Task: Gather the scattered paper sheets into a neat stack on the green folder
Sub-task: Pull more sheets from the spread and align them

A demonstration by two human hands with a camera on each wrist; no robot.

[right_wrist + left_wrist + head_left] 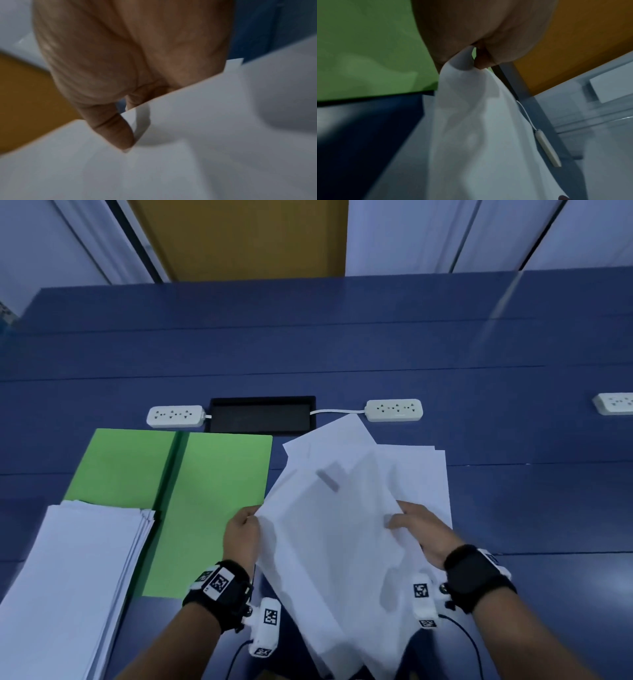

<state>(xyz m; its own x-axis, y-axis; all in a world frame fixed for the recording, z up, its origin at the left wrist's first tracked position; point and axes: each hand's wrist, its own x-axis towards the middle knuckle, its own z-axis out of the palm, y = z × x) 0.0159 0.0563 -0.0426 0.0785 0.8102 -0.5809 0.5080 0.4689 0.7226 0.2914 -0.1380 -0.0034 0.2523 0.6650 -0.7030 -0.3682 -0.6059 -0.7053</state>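
Observation:
An open green folder [219,491] lies flat on the blue table, left of centre. A loose bunch of white paper sheets [335,525] hangs lifted and fanned out to its right. My left hand [241,534] pinches the bunch's left edge beside the folder's right border. My right hand [416,527] grips the right side, thumb on top. In the left wrist view the left hand [471,60] pinches the sheets [479,135] in front of the folder [368,47]. The right wrist view shows the thumb [116,129] pressing the sheets [188,148]. More sheets [421,474] lie underneath on the table.
A separate thick pile of white paper [68,594] covers the folder's near left part. Behind the folder are a black cable box [262,416], two white power strips [175,416] [394,409] and a third power strip [615,403] at the far right edge.

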